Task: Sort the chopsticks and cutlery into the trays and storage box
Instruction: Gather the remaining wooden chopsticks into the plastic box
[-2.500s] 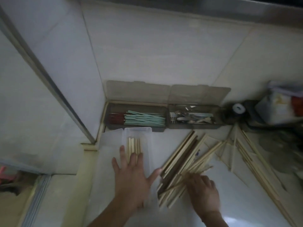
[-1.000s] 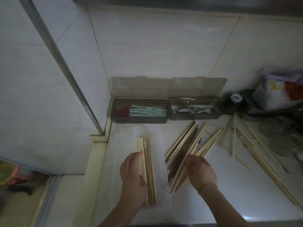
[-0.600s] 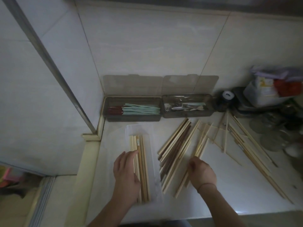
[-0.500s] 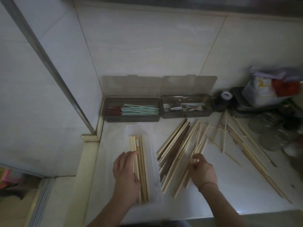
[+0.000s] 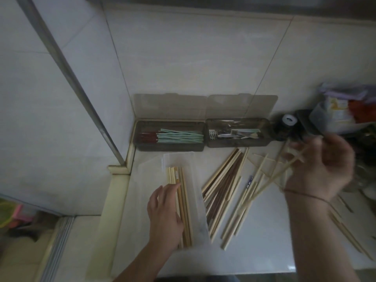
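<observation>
The left hand [image 5: 164,212] lies flat on the sticks [image 5: 182,202] in the clear tray [image 5: 200,202]; the right hand [image 5: 319,169] is lifted and pinches a pale stick [image 5: 272,178]; green sticks [image 5: 180,136] fill the left box [image 5: 169,147] and cutlery [image 5: 236,134] the right box [image 5: 237,143]; I think about half is done, since many loose sticks [image 5: 225,186] wait on the counter [image 5: 264,241].

Pale tan chopsticks [image 5: 184,202] in a clear tray [image 5: 196,192], mint green chopsticks [image 5: 180,135] with dark red ends in a smoky grey storage box [image 5: 169,146], dark brown chopsticks [image 5: 225,186] among pale ones on a white counter [image 5: 264,241], thin reddish-brown cord [image 5: 303,194] at one wrist.
</observation>
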Action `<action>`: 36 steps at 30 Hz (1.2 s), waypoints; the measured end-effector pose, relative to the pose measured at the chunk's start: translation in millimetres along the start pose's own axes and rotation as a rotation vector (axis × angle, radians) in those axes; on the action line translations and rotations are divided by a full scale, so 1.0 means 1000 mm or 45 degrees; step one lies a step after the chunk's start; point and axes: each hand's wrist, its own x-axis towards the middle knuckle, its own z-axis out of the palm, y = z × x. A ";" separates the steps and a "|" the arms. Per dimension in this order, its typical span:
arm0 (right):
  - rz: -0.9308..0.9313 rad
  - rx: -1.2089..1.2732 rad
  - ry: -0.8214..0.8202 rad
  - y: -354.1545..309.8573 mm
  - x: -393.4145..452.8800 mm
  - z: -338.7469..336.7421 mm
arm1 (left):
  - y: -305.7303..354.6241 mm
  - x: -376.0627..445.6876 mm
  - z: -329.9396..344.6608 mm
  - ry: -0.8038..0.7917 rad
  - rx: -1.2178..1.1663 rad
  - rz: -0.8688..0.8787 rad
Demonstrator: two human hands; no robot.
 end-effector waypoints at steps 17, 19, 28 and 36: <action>-0.007 -1.343 -1.514 0.112 -0.126 0.063 | 0.001 -0.001 -0.001 -0.006 -0.154 -0.103; -0.090 -1.672 -1.740 0.106 -0.125 0.068 | 0.002 0.001 0.000 -0.017 -0.109 -0.068; 0.205 -2.053 -2.055 0.117 -0.137 0.074 | 0.004 0.003 0.001 -0.128 -0.065 -0.049; 0.091 -1.943 -2.182 0.106 -0.135 0.064 | 0.004 0.002 0.002 -0.058 -0.129 -0.023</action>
